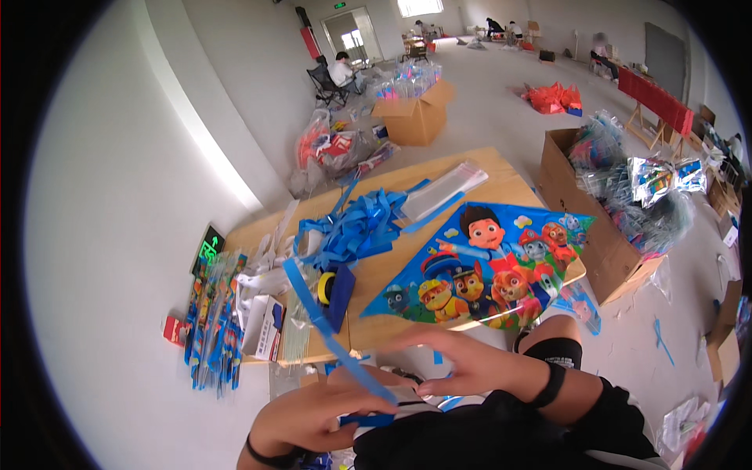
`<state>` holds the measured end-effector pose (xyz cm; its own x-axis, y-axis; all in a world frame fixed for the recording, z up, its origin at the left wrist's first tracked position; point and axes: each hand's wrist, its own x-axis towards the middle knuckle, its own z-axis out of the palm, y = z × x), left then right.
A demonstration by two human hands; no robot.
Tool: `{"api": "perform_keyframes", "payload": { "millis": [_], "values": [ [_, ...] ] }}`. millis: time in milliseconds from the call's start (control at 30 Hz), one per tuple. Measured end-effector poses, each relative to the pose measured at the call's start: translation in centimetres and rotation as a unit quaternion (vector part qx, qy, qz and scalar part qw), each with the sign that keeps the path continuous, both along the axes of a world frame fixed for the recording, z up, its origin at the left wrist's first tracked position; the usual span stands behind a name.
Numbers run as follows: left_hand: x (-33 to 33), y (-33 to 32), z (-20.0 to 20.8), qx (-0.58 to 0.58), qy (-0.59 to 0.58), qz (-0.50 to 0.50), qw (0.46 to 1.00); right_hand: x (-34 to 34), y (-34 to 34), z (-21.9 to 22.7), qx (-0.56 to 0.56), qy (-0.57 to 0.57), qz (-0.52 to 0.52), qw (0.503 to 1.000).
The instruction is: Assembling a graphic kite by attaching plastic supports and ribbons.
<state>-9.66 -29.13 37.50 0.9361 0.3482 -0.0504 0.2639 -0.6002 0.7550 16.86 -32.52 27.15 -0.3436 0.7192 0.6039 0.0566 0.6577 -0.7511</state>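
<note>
My left hand (333,409), low in the view near my lap, is closed on a blue plastic strip (325,329). The strip slants up from the fingers across the table's front edge. To its right my right hand (450,360) hovers with fingers stretched out and thumb apart, partly blurred, holding nothing I can see. Just beyond it lies a blue kite (486,270) printed with cartoon figures, overhanging the table's right side. A blue tape dispenser (338,298) with a yellow roll stands by the strip. Behind it is a tangled heap of blue strips (364,223).
The wooden table (392,282) also bears clear bags (446,188), a small white box (264,325) and bundled printed kites (215,321) at its left end. A cardboard box (587,211) of packaged goods stands right, another (419,113) behind. Several people sit farther off.
</note>
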Motion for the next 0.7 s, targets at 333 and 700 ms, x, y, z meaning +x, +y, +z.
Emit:
{"api": "perform_keyframes", "payload": {
  "millis": [333,700],
  "values": [
    [1.6,1.6,-7.3,-0.039,-0.107,0.26,0.959,-2.0,-1.6,-7.8,-0.289,-0.014,0.051,0.956],
    [4.5,1.5,-13.6,-0.266,-0.257,0.302,0.878,-0.8,-3.4,-7.1,-0.238,-0.013,-0.145,0.96]
  ]
}}
